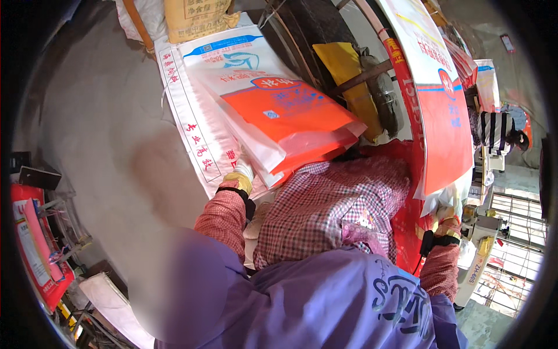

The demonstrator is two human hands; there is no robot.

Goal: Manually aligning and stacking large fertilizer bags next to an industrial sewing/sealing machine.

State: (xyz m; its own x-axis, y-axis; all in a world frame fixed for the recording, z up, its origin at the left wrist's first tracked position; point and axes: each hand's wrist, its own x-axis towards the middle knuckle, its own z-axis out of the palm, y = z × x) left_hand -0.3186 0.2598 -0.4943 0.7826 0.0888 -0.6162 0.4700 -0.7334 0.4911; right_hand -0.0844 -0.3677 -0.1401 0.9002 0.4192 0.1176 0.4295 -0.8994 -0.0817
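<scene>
An orange and white printed sack [290,110] lies slanted in front of me, its near end loose and layered. My left hand [243,170], in a white and yellow glove, is closed at the left near edge of that sack; its fingertips are partly hidden. To the right, a second orange and white sack [444,128] hangs over a red-edged support, with whitish film at its lower end. Against that film is my right hand [446,218], also gloved, its fingers mostly hidden. A checked cloth [331,203] covers my lap between the arms.
Under the left sack lies a white sheet [195,134] with red print. A tan sack [197,17] sits at the far end, and a yellow sack [349,81] behind the middle. At right are a pale machine [479,256] and a person's striped sleeve [494,128]. Red packages [38,250] stand far left.
</scene>
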